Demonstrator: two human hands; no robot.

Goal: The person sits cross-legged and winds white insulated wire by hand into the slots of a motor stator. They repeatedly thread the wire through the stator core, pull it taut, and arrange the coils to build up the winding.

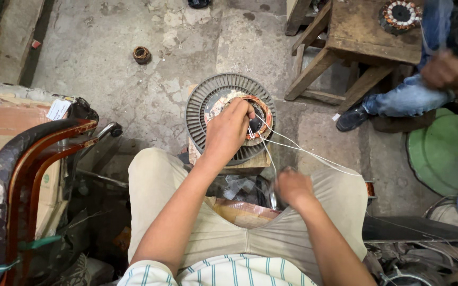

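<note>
- My right hand (292, 188) is the nearest thing, low over my lap between my knees; it is blurred, so I cannot tell if the fingers pinch closed, but the thin white thread (308, 152) seems to end at it
- I judge that I keep this hand back and low so the thread stays tight and does not make a loop
- The thread runs in two or three lines from this hand up to the motor stator (231, 117), apart from each other and a little above my trousers
- My left hand (228, 132) lies on top of the stator with the fingers curled down on the copper winding (261, 114), pressing on it and not really closing around anything
- This hand holds the coil in place, I think, where the thread goes through
- The stator, a round grey ribbed ring, rests flat on a small wooden block (247, 165) just in front of my knees, so it is at easy height and does not roll
- Farther on, to the right, another person sits by a wooden stool (367, 32) where a second stator (400, 15) lies
- A small copper coil (141, 54) lies alone on the concrete floor (133, 90), well apart from my work
</note>
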